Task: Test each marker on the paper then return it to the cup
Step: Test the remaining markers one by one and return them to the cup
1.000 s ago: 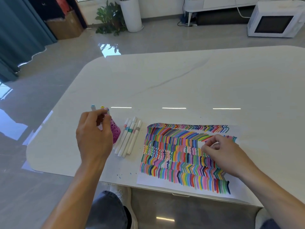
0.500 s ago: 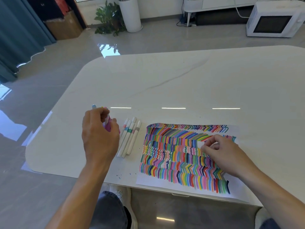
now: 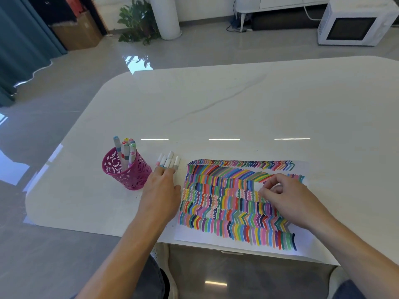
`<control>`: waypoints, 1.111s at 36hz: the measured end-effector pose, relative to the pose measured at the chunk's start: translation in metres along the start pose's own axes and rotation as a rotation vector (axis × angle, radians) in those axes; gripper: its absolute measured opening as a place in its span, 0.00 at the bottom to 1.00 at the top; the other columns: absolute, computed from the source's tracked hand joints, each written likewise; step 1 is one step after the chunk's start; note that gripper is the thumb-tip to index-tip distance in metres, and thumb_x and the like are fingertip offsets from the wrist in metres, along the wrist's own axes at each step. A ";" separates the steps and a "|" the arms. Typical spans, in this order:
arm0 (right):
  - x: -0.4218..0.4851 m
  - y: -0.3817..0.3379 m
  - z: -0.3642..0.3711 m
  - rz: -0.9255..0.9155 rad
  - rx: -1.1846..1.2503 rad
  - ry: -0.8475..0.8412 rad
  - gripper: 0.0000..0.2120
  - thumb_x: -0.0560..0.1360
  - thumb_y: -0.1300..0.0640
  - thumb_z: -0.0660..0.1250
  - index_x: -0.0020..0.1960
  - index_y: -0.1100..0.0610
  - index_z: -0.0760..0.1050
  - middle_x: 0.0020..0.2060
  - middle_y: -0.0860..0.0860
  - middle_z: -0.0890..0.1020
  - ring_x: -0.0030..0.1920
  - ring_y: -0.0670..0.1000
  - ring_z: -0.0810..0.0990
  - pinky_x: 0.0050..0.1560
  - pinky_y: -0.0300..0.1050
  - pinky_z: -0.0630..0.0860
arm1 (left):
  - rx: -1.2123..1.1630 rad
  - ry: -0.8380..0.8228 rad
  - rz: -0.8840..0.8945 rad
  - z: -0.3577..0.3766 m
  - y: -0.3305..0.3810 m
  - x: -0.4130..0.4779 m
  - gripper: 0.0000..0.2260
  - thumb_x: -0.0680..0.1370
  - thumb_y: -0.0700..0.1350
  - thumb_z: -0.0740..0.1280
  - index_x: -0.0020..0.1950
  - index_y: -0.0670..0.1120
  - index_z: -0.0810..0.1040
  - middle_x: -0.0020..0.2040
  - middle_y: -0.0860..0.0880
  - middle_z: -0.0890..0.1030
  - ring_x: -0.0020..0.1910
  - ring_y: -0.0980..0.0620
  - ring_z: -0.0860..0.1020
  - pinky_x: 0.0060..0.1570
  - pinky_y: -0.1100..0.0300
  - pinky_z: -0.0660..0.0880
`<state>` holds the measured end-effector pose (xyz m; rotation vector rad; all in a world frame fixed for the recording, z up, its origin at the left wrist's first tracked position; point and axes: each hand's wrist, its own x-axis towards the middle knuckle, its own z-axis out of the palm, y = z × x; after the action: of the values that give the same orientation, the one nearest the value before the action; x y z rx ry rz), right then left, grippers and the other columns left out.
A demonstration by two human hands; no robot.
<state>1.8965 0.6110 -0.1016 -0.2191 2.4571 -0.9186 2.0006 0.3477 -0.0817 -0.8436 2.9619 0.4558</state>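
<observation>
A pink perforated cup (image 3: 127, 171) stands near the table's left front corner with several capped markers (image 3: 126, 151) upright in it. Just right of the cup, several white markers (image 3: 169, 159) lie side by side on the table. My left hand (image 3: 160, 193) lies palm down over their near ends, fingertips touching them, with none lifted. A sheet of paper (image 3: 226, 203) covered in rows of coloured strokes lies to the right. My right hand (image 3: 289, 197) rests on the paper's upper right part with its fingers curled in; I see nothing held in it.
The white marble table (image 3: 237, 104) stretches far beyond the paper. The paper's near edge lies at the table's front edge. On the floor behind are a white microwave (image 3: 354, 22), a potted plant (image 3: 136, 22) and a cardboard box (image 3: 77, 31).
My left hand has left the cup and moved right onto the loose markers, so the cup now stands uncovered. My right hand has stayed on the paper.
</observation>
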 end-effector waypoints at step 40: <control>-0.018 -0.009 -0.011 -0.230 0.166 0.017 0.14 0.81 0.41 0.63 0.45 0.46 0.82 0.37 0.48 0.84 0.35 0.44 0.82 0.40 0.41 0.77 | -0.760 -0.250 0.225 0.032 0.108 -0.043 0.14 0.76 0.41 0.70 0.58 0.54 0.77 0.45 0.58 0.81 0.43 0.56 0.80 0.44 0.60 0.80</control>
<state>1.9065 0.6157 -0.0815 -0.4442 2.3893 -1.2205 1.9797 0.4664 -0.0780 -0.4098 2.6308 1.6199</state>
